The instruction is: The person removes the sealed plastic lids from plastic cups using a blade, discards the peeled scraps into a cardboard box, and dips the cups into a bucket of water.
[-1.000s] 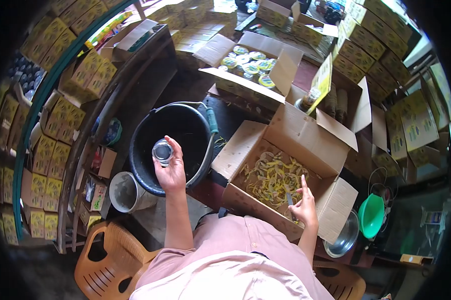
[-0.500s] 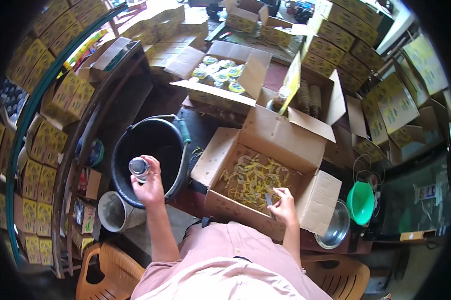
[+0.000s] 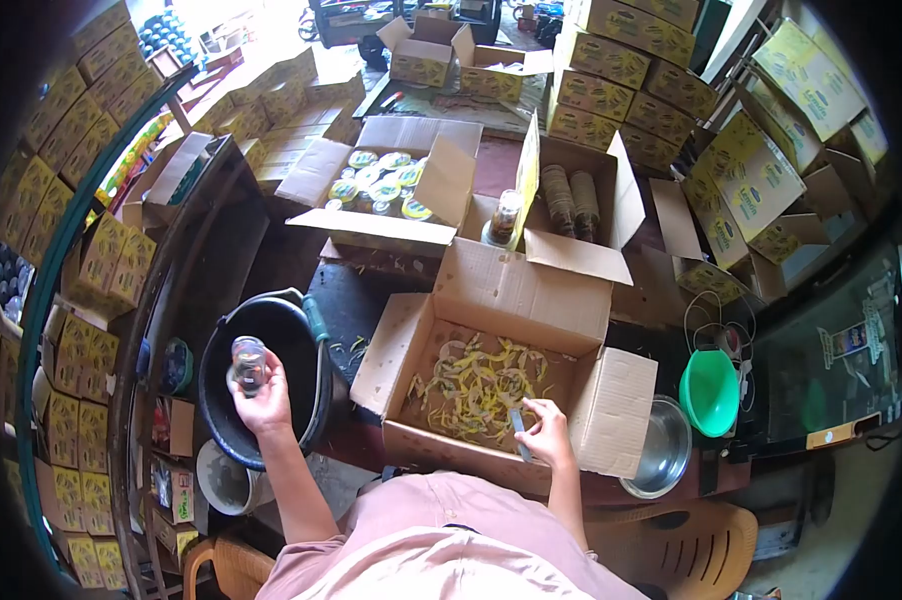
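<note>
My left hand (image 3: pixel 265 402) is closed around a small clear jar (image 3: pixel 249 362), held over a black bucket (image 3: pixel 223 425) with a green handle grip. In my right hand (image 3: pixel 547 432), thumb and fingers pinch a flat grey metal knife (image 3: pixel 519 432), whose tip points away from me. The knife is over the near side of an open cardboard box (image 3: pixel 521 268). Inside that box lies a loose heap of yellow and pale curled scraps (image 3: pixel 471 385). Whether the knife touches the scraps I cannot tell.
Behind stands a carton of lidded cups (image 3: pixel 376 185), beside another with stacked brown rolls (image 3: pixel 571 200). A jar with dark contents (image 3: pixel 504 218) stands between them. Right are a metal bowl (image 3: pixel 661 450) and green basin (image 3: pixel 709 393); left, a whitish bucket (image 3: pixel 229 480). Stacked yellow cartons (image 3: pixel 78 420) line the sides.
The view has shifted, so the table appears lower and further left. My left hand has turned the jar so more of its side shows. The knife stays in my right hand.
</note>
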A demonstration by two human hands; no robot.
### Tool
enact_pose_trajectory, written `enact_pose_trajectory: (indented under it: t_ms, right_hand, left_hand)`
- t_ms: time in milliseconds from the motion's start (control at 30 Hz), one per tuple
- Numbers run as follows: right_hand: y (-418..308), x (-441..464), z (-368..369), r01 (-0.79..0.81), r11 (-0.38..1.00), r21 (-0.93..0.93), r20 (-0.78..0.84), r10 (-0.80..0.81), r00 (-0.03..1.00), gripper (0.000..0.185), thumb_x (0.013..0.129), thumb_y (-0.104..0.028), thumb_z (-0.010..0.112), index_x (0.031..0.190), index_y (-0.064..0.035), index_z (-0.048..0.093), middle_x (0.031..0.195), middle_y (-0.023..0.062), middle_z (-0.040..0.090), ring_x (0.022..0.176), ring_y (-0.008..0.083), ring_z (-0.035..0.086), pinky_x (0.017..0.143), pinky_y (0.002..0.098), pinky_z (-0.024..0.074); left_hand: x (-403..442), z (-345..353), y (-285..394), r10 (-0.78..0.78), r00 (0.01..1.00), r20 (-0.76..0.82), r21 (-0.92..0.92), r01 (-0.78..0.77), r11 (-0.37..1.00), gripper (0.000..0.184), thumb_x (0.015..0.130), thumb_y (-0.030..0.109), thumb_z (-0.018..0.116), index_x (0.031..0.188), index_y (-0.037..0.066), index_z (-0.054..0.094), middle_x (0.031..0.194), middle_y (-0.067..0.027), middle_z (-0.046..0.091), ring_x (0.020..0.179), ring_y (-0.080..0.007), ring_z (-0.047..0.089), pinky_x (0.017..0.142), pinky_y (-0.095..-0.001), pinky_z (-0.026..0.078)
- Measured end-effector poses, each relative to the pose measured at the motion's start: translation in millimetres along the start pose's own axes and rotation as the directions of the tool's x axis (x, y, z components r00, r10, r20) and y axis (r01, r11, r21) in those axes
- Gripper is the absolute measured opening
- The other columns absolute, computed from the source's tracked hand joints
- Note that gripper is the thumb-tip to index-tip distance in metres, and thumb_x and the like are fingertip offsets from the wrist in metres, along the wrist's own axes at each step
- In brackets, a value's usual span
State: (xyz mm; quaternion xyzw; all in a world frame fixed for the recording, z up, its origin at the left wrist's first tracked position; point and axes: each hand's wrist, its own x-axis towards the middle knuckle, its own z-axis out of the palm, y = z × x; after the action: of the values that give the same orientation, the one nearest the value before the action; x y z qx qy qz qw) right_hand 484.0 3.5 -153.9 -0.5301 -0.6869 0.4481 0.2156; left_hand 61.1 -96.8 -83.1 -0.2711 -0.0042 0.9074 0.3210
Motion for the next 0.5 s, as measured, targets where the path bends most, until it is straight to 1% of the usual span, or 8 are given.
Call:
enact_pose_trajectory:
  t_ms: [67,167,233,300,367,400,433,500]
  right_hand:
    - [4.1,2.6,-2.3,-0.004,1.0,0.003,-0.003,0.004,1.0,0.058,0.057,0.002,0.071,0.113,0.001,0.055,0.111,0.0157,0.052,0.06,0.0146,0.061,0.059,0.0252,0.0508]
    - [9.0,6.9,-8.5,-0.028,0.999,-0.036,0.039,0.029,0.999,0.06,0.054,0.002,0.072,0.112,0.0005,0.056,0.109,0.013,0.053,0.06,0.0114,0.06,0.055,0.0221,0.0503]
    - [12.6,9.5,-8.9,-0.04,0.999,-0.035,0.057,0.042,0.998,0.06,0.055,0.002,0.072,0.113,0.0005,0.056,0.107,0.0128,0.053,0.06,0.0111,0.059,0.056,0.022,0.0498]
    - [5.0,10.7,-12.5,-0.074,0.997,-0.007,0.089,0.075,0.993,0.06,0.057,0.001,0.071,0.115,-0.0014,0.054,0.107,0.0137,0.053,0.06,0.0146,0.061,0.059,0.0258,0.0502]
    - [1.4,13.2,-14.6,-0.05,0.998,-0.049,0.103,0.055,0.993,0.06,0.058,0.002,0.071,0.116,-0.0027,0.054,0.107,0.0141,0.053,0.062,0.016,0.061,0.06,0.0265,0.0504]
    - [1.9,14.2,-14.9,-0.051,0.998,-0.046,0.11,0.056,0.992,0.06,0.058,0.002,0.071,0.116,-0.003,0.054,0.107,0.0142,0.053,0.062,0.0163,0.061,0.06,0.0268,0.0504]
    - [2.5,15.4,-15.6,-0.053,0.998,-0.044,0.12,0.058,0.991,0.06,0.059,0.002,0.071,0.116,-0.0034,0.054,0.108,0.0144,0.053,0.062,0.0166,0.061,0.061,0.027,0.0503]
    - [2.0,17.6,-17.1,-0.064,0.997,-0.05,0.12,0.07,0.99,0.061,0.059,0.002,0.07,0.117,-0.0034,0.053,0.109,0.0143,0.053,0.062,0.0165,0.061,0.062,0.0274,0.0503]
  left_hand:
    - [-10.9,23.1,-30.6,0.091,0.972,0.219,0.397,-0.174,0.901,0.043,0.085,0.039,0.05,0.11,0.005,0.049,0.109,-0.0143,0.054,0.103,-0.0285,0.05,0.09,-0.0472,0.037]
    - [-3.3,59.6,-81.4,-0.214,0.853,0.475,0.581,-0.122,0.804,0.042,0.085,0.038,0.051,0.113,0.006,0.047,0.108,-0.0136,0.054,0.099,-0.0251,0.053,0.086,-0.0383,0.041]
    - [-7.1,78.3,-135.3,-0.366,0.821,0.439,0.827,-0.209,0.523,0.045,0.082,0.035,0.058,0.114,0.006,0.044,0.106,-0.0145,0.055,0.09,-0.0222,0.056,0.08,-0.0356,0.045]
    - [13.4,80.8,-193.0,-0.385,0.768,0.511,0.857,-0.487,0.166,0.048,0.081,0.03,0.061,0.116,0.006,0.039,0.108,-0.0149,0.052,0.09,-0.0215,0.056,0.077,-0.0322,0.046]
    - [25.8,84.8,-242.2,-0.626,0.629,0.46,0.689,-0.698,-0.195,0.046,0.076,0.024,0.065,0.113,0.005,0.043,0.108,-0.0145,0.052,0.092,-0.023,0.055,0.078,-0.0352,0.045]
    - [30.7,88.9,-266.4,-0.676,0.505,0.537,0.334,-0.863,-0.379,0.048,0.073,0.023,0.066,0.111,0.005,0.044,0.105,-0.0142,0.053,0.093,-0.0244,0.055,0.079,-0.0379,0.044]
    - [35.4,92.2,-289.7,-0.746,0.369,0.553,-0.082,-0.868,-0.49,0.049,0.07,0.022,0.068,0.109,0.004,0.046,0.103,-0.014,0.053,0.094,-0.0257,0.054,0.08,-0.0406,0.044]
    - [45.5,92.4,-334.6,-0.843,0.389,0.373,-0.37,-0.771,-0.519,0.055,0.061,0.025,0.073,0.109,0.008,0.051,0.113,-0.0153,0.051,0.104,-0.0291,0.051,0.087,-0.0426,0.039]
